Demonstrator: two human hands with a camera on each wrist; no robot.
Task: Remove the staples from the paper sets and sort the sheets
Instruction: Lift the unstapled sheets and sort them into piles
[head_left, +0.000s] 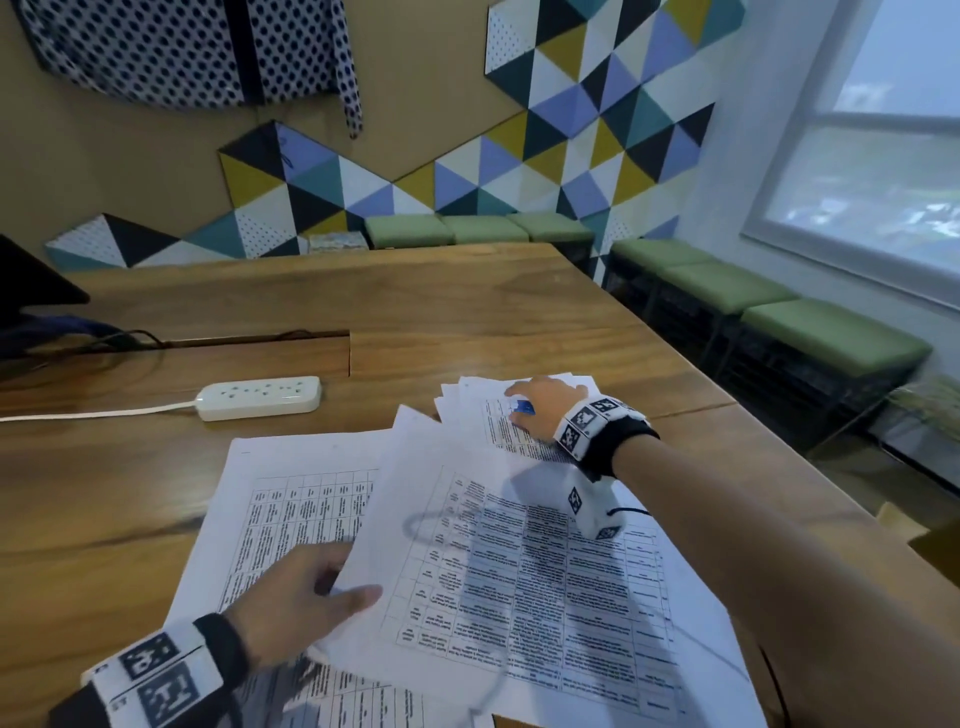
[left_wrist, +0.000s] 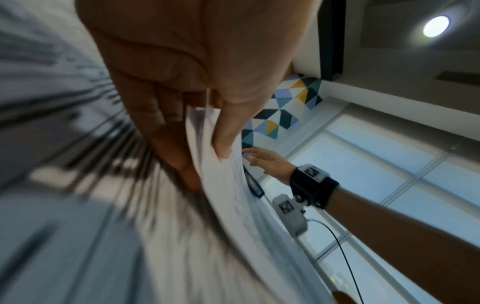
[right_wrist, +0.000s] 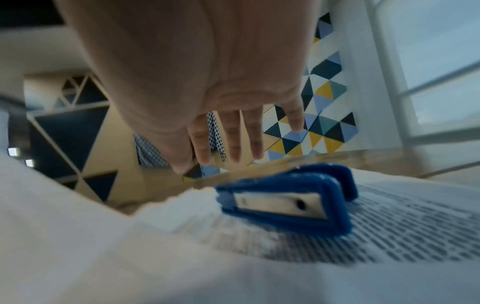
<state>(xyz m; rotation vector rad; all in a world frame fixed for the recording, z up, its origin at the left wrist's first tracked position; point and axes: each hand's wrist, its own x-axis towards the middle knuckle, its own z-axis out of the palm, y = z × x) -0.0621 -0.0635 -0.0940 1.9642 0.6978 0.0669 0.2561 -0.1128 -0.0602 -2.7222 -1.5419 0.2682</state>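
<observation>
While the left hand (head_left: 291, 597) pinches the edge of a paper set (head_left: 519, 571) low in the frame, its grip clamped on the sheets, the right hand (head_left: 545, 410) hangs with fingers apart over the blue staple remover (right_wrist: 285, 199). That tool lies on a fanned pile of sheets (head_left: 478, 410) right of the middle, on the wooden desk (head_left: 467, 312). I think the step is picking up the tool. Next, the fingers must close round it and bring it to the set's stapled corner. No box or tray shows; more sheets (head_left: 291, 499) lie loose.
</observation>
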